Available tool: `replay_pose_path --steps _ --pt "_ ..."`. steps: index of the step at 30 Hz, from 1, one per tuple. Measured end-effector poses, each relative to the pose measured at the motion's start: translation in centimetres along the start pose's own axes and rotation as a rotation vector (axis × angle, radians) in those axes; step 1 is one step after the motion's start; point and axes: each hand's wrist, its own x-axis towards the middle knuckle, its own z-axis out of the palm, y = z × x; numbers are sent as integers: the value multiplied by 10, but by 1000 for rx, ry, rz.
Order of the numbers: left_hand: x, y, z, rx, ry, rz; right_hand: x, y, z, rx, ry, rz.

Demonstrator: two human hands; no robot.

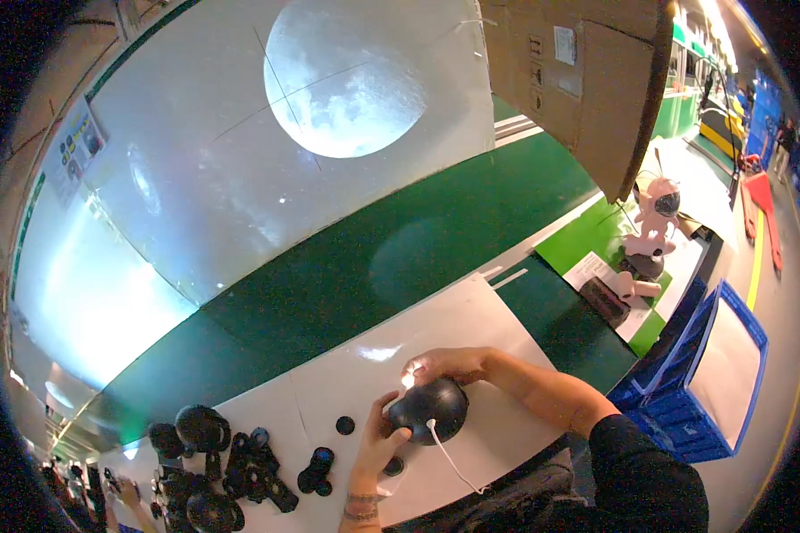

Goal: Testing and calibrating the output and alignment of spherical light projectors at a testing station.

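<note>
A black, rounded projector [440,410] with a white cable [444,455] sits low over the white tabletop in front of me. My left hand [382,437] grips its left side, thumb on top. Around the far side bends my right hand [444,362], its fingertips closed by the glowing lens [409,380]; the glare hides part of them. A bright moon picture [338,84] shows on the white board ahead. Just left of my hand lie a small black disc [345,425] and some black round parts [316,471]. Another dark disc [393,465] is beside my left wrist.
Several black projector bodies and stands [203,430] crowd the table's left end. A cardboard box [578,80] rises at the far right, near a white astronaut figure [653,209]. A blue crate [698,382] stands right of me. At the lower left, another person's hand [129,493] shows.
</note>
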Motion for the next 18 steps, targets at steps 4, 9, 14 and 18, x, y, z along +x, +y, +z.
replay_pose_path --steps 4,9,14,18 --pt "1 -1 -1 9 12 3 3 6 0 -23 20 18" --pt "-1 1 1 -6 4 -3 -2 -3 2 34 68 34" --pt "-1 0 1 1 7 -21 4 -2 2 -43 -23 51" --pt "-1 1 2 -38 5 2 -2 1 5 144 89 26"
